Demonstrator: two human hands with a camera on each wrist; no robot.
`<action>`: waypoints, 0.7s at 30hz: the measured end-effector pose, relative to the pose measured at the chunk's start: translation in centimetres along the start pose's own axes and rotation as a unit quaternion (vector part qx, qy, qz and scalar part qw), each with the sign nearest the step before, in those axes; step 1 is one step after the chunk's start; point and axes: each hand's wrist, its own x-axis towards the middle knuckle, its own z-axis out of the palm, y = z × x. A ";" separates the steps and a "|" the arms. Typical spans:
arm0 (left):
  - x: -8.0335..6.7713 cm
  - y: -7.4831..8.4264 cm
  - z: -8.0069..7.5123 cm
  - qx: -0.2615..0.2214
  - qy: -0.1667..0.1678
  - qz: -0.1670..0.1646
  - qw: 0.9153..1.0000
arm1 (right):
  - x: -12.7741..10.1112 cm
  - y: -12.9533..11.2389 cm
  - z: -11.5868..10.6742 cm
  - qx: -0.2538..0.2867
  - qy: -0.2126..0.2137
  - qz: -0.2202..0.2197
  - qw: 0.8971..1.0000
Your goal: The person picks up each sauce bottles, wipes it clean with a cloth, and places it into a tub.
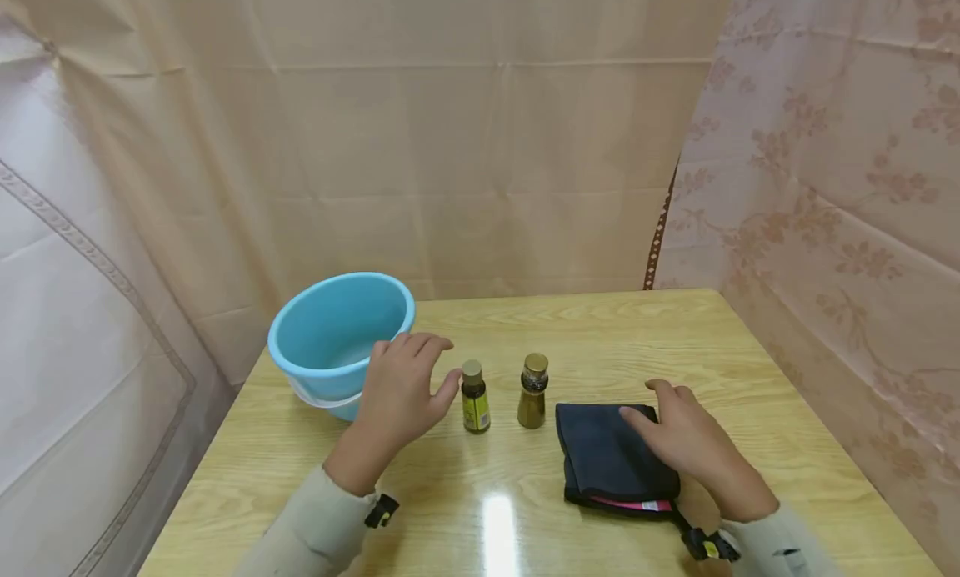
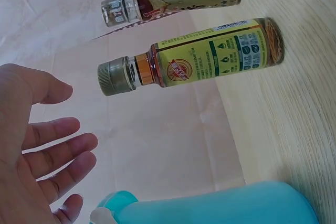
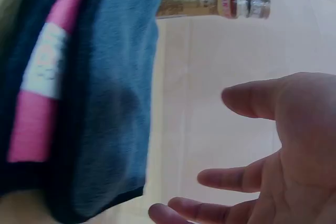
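Observation:
My left hand [image 1: 405, 389] hovers between the blue bucket [image 1: 341, 318] and a small bottle with a yellow-green label [image 1: 476, 400], thumb near the bottle's cap. In the left wrist view its fingers are spread, apart from the labelled bottle [image 2: 210, 53]. A second bottle, gold-capped with brown contents [image 1: 532, 398], stands upright just right of the first. My right hand [image 1: 686, 435] is over the right side of a folded dark cloth pouch [image 1: 611, 452]. In the right wrist view, nothing lies between its loosely spread fingers and the pouch [image 3: 115, 98] is beside them.
The wooden table [image 1: 637, 343] carries all these things. Behind it hangs a beige curtain [image 1: 465, 160], with a flowered curtain [image 1: 847, 185] on the right. The bucket's white handle [image 1: 322, 400] hangs at its front. A pink strip [image 3: 37, 124] shows inside the pouch.

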 end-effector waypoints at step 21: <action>-0.3 0.5 0.8 -0.042 0.018 -0.020 0.999 | 0.1 0.3 3.7 -0.078 0.011 0.091 0.993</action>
